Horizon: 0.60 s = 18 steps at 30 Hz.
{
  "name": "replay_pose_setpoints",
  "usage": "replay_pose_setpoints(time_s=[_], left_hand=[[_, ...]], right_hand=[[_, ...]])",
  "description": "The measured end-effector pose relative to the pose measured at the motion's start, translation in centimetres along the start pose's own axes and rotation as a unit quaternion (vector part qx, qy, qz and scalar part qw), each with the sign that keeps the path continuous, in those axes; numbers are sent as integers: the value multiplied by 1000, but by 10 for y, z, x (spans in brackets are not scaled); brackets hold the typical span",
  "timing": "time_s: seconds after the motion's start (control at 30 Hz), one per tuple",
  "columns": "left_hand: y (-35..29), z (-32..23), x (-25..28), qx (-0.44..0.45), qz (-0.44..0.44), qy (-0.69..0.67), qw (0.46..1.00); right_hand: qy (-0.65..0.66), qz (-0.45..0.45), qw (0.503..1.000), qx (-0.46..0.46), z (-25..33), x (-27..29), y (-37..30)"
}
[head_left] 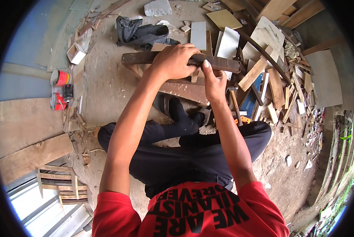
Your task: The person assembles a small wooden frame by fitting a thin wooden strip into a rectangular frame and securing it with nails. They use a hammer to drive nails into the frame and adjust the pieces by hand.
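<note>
A dark brown wooden bar (pixel 220 63) lies crosswise before me, above a reddish-brown, scuffed wooden bench-like piece (pixel 186 91). Over the middle of the bar, my left hand (pixel 175 61) is closed with its fingers wrapped round it. My right hand (pixel 215 82) grips the near side further right, its thumb pressed up against the wood and its other fingers mostly hidden. Just right of the bench-like piece, a hammer (pixel 236 104) with a wooden handle rests near my knee.
Wood offcuts (pixel 254 71) and boards pile up at the right. A black plastic bag (pixel 145 33) lies beyond the bar, near a grey stone block (pixel 158 7). Red cans (pixel 58 101) stand at the left. My crossed legs (pixel 184 152) fill the space below the bench-like piece.
</note>
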<state>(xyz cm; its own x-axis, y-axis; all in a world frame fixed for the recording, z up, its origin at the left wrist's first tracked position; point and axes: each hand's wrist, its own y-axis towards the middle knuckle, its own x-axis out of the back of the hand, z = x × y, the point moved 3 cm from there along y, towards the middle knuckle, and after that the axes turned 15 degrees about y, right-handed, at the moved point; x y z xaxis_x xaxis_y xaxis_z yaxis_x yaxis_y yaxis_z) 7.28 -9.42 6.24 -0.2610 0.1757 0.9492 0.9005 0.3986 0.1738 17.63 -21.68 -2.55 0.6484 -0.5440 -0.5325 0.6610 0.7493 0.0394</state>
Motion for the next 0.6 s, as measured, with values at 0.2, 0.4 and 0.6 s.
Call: replay_pose_setpoints(time_s=[0.2,0.4,0.6], left_hand=[[4,8,-3,-12,-23,11,1000],[3,6,-1,-5,-19,14,1000],[8,4,0,-13,-11,4,1000]], right_hand=[[-6,-8,1000,-4,3,-5,5],[-10,2,1000,-2,1,-6,5],[-113,152,979,76,-9,22,22]])
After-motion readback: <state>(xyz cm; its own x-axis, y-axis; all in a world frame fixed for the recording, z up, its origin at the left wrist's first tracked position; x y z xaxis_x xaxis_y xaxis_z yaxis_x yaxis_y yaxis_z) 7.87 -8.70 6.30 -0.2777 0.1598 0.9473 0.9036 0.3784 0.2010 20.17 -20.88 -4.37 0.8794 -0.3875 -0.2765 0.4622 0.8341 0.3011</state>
